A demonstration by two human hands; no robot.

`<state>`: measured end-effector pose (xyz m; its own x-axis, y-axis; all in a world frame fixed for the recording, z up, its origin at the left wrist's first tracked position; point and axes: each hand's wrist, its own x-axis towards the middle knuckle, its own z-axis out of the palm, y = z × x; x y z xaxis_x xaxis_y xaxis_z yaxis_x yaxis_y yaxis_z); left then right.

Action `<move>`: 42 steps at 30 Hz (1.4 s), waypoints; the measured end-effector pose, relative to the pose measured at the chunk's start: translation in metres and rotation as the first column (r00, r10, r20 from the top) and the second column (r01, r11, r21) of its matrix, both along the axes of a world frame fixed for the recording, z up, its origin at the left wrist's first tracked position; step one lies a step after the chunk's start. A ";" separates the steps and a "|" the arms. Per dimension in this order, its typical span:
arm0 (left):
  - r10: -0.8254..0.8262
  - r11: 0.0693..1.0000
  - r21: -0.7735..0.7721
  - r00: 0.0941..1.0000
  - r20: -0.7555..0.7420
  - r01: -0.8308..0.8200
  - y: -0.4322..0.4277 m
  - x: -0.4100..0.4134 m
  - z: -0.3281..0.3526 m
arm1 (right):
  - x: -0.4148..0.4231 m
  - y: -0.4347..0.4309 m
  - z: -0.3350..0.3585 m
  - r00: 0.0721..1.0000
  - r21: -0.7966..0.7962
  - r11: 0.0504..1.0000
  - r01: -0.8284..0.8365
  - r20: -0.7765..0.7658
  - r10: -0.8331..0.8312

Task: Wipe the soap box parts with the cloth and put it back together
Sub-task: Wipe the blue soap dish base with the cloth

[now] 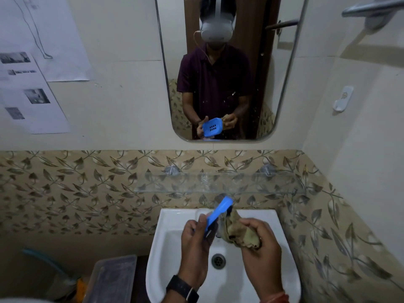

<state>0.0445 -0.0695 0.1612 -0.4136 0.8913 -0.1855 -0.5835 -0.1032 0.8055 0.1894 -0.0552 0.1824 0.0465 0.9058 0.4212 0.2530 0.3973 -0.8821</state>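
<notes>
My left hand (195,239) grips a blue plastic soap box part (218,212) and holds it on edge above the white sink (166,232). In the mirror (223,68) its reflection shows several drain holes in its flat face. My right hand (260,241) is closed on a crumpled tan cloth (238,232), which presses against the right side of the blue part. The tap behind the part is mostly hidden. No other soap box part shows in the view.
A glass shelf (218,182) juts from the leaf-patterned tiles just above the sink. A clear plastic container (113,278) stands left of the sink, low down. Papers (32,84) hang on the left wall, a white hook (342,99) on the right wall.
</notes>
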 end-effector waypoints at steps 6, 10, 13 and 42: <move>-0.274 0.959 -0.110 0.957 -0.097 0.263 -0.009 0.018 0.008 | -0.015 0.012 0.027 0.983 0.100 0.981 -0.167 0.099 0.158; -0.316 0.942 -0.094 0.946 0.073 0.322 -0.005 0.007 0.003 | -0.010 -0.002 0.015 0.881 0.082 0.908 -0.410 0.292 0.372; -0.345 0.937 -0.050 0.938 0.027 0.346 -0.007 0.002 0.002 | -0.008 0.006 0.022 0.849 0.098 0.896 -0.433 0.378 0.369; -0.409 0.905 -0.123 0.912 0.000 0.406 -0.010 0.002 0.003 | -0.004 0.006 0.050 0.796 0.028 0.890 -0.456 0.460 0.393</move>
